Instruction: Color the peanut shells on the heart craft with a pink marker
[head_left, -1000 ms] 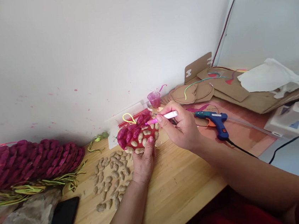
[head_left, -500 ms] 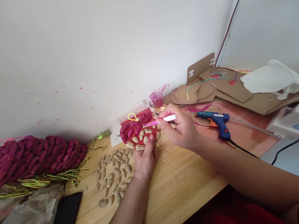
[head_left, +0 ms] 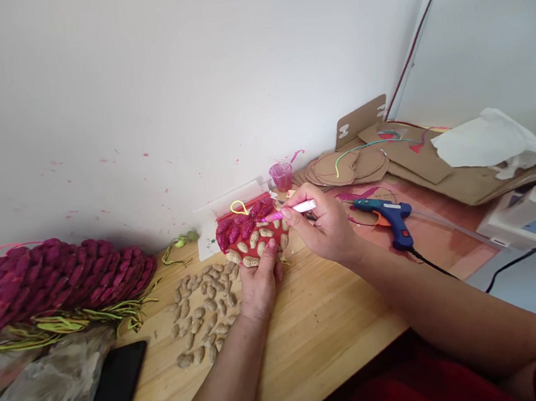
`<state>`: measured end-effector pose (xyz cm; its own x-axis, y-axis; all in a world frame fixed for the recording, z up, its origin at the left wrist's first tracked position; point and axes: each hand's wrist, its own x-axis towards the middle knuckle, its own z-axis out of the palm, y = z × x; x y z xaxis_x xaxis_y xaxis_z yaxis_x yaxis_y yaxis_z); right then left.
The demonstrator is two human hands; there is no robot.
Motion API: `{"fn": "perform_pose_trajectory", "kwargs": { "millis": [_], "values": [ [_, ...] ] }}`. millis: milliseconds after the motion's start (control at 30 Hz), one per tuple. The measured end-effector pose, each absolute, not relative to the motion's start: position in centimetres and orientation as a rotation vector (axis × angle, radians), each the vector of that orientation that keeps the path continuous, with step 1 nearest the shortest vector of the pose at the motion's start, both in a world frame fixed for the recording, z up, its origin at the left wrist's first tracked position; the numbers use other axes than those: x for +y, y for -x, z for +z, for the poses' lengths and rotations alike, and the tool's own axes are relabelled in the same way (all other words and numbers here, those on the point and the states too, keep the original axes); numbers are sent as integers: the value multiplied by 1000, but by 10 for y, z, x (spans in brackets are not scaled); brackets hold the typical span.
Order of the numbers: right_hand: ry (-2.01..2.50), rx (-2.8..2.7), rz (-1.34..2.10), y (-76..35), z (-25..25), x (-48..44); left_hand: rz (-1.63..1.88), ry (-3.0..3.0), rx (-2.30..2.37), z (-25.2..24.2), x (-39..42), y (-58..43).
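Note:
My left hand (head_left: 263,277) grips the lower edge of a red heart-shaped piece (head_left: 253,252) with peanuts fixed on it, thumb on the front. Its upper peanuts (head_left: 235,232) are coloured magenta, and the lower ones (head_left: 250,261) keep their natural tan. A yellow loop (head_left: 239,208) sticks up at its top. My right hand (head_left: 325,223) is closed around a white-handled paintbrush (head_left: 303,207), whose pink tip rests at the upper right peanuts; whether it touches them I cannot tell. Loose peanuts (head_left: 209,305) lie spread on the wooden table, left of my left forearm.
A paint-stained plastic cup (head_left: 281,177) stands by the wall. Rightward lie cardboard hearts (head_left: 332,168), a blue glue gun (head_left: 391,213) with its cord, and cardboard sheets (head_left: 417,159). Leftward are a row of magenta peanut pieces (head_left: 65,279), a plastic bag (head_left: 48,389) and a black flat object (head_left: 111,395).
The brush tip has shifted slightly right and up across the peanuts, with my right hand moving a little. My left hand still holds the heart piece in nearly the same place.

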<state>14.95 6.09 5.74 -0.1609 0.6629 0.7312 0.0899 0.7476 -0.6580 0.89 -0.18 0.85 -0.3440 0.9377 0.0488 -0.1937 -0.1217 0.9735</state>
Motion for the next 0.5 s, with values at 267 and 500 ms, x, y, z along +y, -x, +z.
{"fn": "perform_pose_trajectory", "kwargs": {
  "millis": [267,500],
  "values": [
    [603,-1668,533,-151,59,63,1612,-927,1245,7,-2,-8],
    [577,-1661,567,-149,56,62,1562,-952,1248,11,-4,-9]
  ]
}}
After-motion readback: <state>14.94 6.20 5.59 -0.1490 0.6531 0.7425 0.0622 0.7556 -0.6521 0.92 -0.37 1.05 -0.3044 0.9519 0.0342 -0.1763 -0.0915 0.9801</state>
